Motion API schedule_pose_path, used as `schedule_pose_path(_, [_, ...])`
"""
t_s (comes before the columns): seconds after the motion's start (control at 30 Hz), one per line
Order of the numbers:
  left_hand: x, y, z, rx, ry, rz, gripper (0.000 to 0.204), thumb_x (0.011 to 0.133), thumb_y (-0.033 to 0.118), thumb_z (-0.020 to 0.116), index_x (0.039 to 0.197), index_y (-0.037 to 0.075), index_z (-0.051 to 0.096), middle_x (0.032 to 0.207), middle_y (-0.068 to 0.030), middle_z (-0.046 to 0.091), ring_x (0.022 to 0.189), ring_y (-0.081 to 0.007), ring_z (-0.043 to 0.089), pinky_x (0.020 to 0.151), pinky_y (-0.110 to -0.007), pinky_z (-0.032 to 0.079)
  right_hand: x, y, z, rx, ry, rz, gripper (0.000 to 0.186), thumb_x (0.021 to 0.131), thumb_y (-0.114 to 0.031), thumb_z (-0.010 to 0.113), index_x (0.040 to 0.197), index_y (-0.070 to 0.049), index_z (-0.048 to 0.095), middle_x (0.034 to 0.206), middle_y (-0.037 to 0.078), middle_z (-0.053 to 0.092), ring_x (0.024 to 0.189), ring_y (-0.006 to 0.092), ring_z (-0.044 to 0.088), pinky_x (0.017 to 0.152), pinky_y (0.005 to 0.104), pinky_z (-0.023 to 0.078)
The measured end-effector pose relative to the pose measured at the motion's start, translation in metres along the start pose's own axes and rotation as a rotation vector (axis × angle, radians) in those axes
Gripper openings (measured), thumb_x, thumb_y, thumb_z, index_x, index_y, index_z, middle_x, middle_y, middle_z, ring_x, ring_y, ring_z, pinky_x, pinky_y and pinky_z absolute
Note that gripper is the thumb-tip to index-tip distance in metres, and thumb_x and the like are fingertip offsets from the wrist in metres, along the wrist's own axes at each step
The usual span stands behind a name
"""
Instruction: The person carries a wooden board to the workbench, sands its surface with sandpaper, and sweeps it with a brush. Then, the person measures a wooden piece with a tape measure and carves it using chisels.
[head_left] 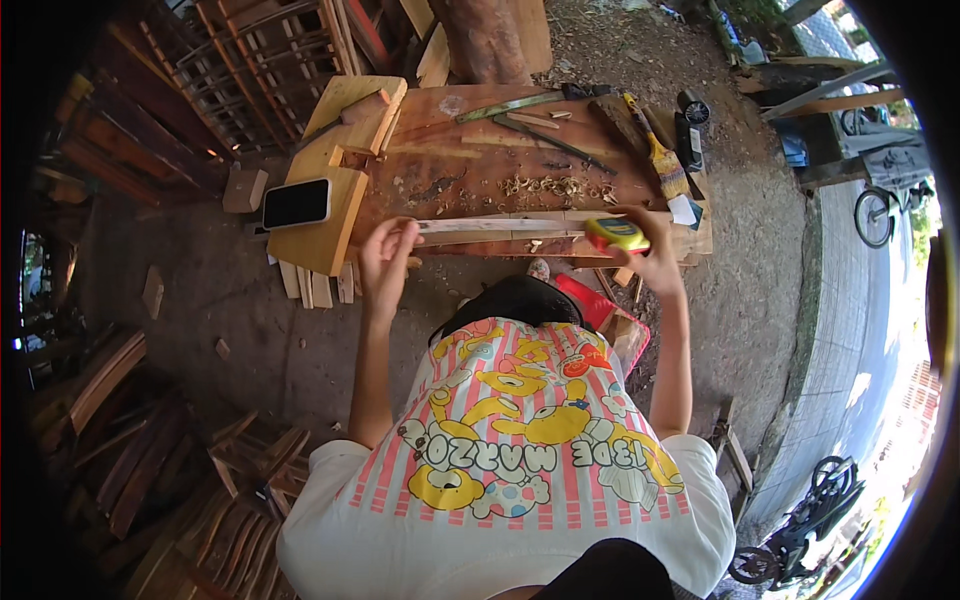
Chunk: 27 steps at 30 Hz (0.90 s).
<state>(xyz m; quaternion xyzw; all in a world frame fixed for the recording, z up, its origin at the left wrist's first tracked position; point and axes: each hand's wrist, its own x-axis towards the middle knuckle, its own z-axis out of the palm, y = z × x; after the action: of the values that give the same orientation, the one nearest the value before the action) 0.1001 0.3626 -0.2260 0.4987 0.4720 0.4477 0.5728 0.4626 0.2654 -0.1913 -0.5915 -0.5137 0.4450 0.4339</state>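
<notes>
My right hand (652,255) is wrapped round a yellow and red tape measure (617,235) near the bench's right front. Out of its case runs a pale blade (500,226), drawn leftward. My left hand (388,262) pinches the blade's far end between thumb and fingers. The blade lies along a narrow light wood strip (480,238) at the near edge of the wooden workbench (420,165); whether it touches the strip all along, I cannot tell.
Wood shavings (550,187) are scattered on the bench. Behind them lie a paintbrush (662,160), a dark thin bar (560,145) and a green-edged saw-like tool (510,107). A phone (297,203) rests on a yellowish board (340,225) at left. A red dustpan-like object (590,300) is below.
</notes>
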Motion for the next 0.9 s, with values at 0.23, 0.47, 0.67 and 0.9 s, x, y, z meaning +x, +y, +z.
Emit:
schedule_pose_path(0.23, [-0.009, 0.010, 0.060, 0.071, -0.307, 0.034, 0.018, 0.090, 0.013, 0.065, 0.098, -0.003, 0.066, 0.090, -0.0039, 0.066, 0.084, -0.0093, 0.063, 0.077, -0.023, 0.049, -0.011, -0.008, 0.066, 0.131, -0.037, -0.056, 0.066, 0.069, -0.024, 0.081, 0.121, 0.006, 0.055, 0.102, 0.011, 0.067, 0.095, 0.0138, 0.063, 0.086, 0.0274, 0.050])
schedule_pose_path(0.47, [-0.003, 0.005, 0.060, 0.244, -0.324, 0.125, 0.025, 0.094, 0.014, 0.059, 0.113, -0.002, 0.062, 0.106, -0.0080, 0.066, 0.092, -0.0131, 0.064, 0.084, -0.025, 0.049, -0.037, -0.002, 0.061, 0.269, 0.246, 0.018, 0.064, 0.070, -0.023, 0.083, 0.120, 0.006, 0.055, 0.106, 0.012, 0.066, 0.095, 0.0147, 0.063, 0.086, 0.0276, 0.050])
schedule_pose_path(0.67, [-0.002, -0.028, 0.045, 0.735, -0.289, 0.377, 0.027, 0.090, 0.017, 0.063, 0.110, 0.000, 0.059, 0.105, -0.0161, 0.061, 0.096, -0.0315, 0.062, 0.083, -0.038, 0.048, -0.060, 0.051, -0.007, 0.040, 0.881, 0.029, 0.054, 0.073, -0.015, 0.082, 0.117, 0.005, 0.057, 0.106, 0.010, 0.066, 0.094, 0.0148, 0.063, 0.085, 0.0265, 0.050])
schedule_pose_path(0.9, [-0.004, -0.029, 0.064, 0.865, -0.440, 0.399, 0.034, 0.087, 0.020, 0.066, 0.113, 0.000, 0.056, 0.118, -0.0149, 0.056, 0.105, -0.0338, 0.057, 0.088, -0.039, 0.045, -0.049, 0.116, -0.084, -0.419, 1.194, 0.073, 0.066, 0.064, -0.032, 0.087, 0.117, -0.005, 0.058, 0.103, 0.013, 0.062, 0.100, 0.0240, 0.057, 0.087, 0.0361, 0.047])
